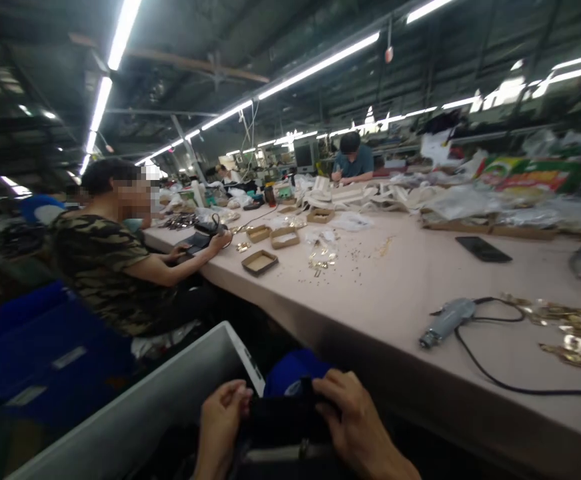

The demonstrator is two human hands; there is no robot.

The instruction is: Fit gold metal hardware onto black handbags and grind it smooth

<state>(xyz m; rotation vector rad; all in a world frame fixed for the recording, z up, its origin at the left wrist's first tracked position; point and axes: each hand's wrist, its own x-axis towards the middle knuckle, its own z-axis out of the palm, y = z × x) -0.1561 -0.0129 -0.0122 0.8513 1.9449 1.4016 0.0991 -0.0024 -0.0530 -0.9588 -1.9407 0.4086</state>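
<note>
A dark black piece [280,420], of fabric or leather, is held low in front of me; its full shape is lost in shadow. At its upper left corner my left hand [223,417] is closed, thumb and fingers pinched together. My right hand [347,413] grips the upper right edge, fingers curled over a small black tab. Below, a pale strip [275,455] with a small metal bit crosses the dark material. Just beyond it shows something bright blue [295,370]. A white-grey bin [145,393] stands to the left of my hands.
The long table [380,307] holds a grey electric screwdriver [447,322] with a black cord, gold metal parts [577,320], a dark phone-like slab [483,249] and small cardboard trays [260,262]. A co-worker in camouflage [105,260] sits at left, handling a black item; another person [354,160] works farther back.
</note>
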